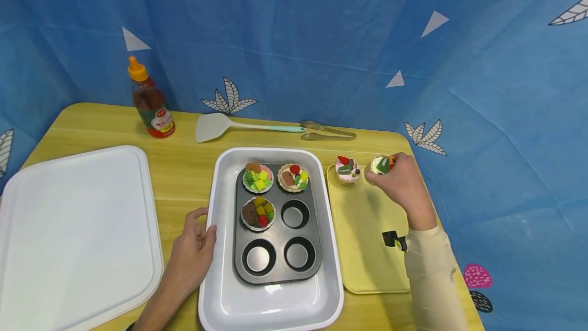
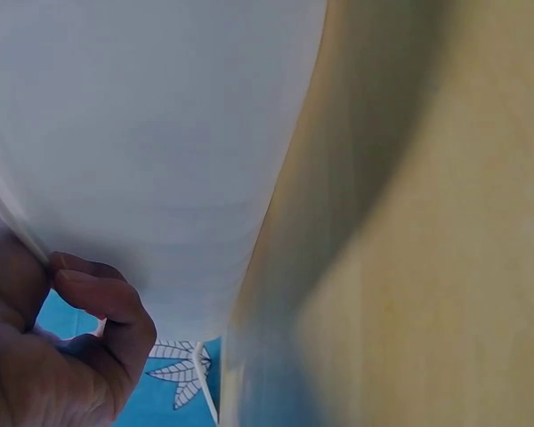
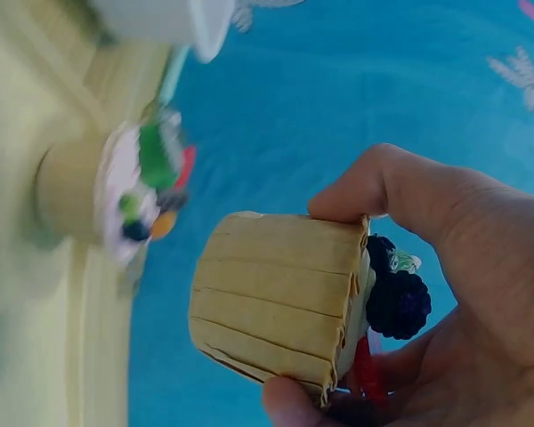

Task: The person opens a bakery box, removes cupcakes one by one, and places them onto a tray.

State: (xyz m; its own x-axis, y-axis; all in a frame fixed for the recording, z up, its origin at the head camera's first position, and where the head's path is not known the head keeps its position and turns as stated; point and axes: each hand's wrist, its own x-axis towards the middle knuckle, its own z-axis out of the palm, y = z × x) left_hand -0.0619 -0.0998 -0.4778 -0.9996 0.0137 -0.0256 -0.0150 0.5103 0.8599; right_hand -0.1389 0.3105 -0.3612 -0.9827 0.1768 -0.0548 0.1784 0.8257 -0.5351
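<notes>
My right hand (image 1: 401, 180) holds a toy cupcake (image 3: 276, 298) with a tan pleated wrapper and dark berries, between thumb and fingers, over the far right of the yellow tray (image 1: 363, 249). Left of it on that tray stands another cupcake (image 1: 347, 170) with pink cream. My left hand (image 1: 195, 246) grips the left rim of the deep white tray (image 1: 271, 310); in the left wrist view its curled fingers (image 2: 116, 307) touch the tray's outer wall. Inside that tray lies a dark muffin tin (image 1: 277, 277). Toy tarts fill its two far cups and the middle left cup.
A white board (image 1: 78, 234) lies at the left. Along the back are a sauce bottle (image 1: 153, 103) with an orange cap, a spatula (image 1: 216, 126) and metal tongs (image 1: 328, 132). A blue patterned cloth (image 1: 294, 40) hangs behind the wooden table (image 1: 184, 167).
</notes>
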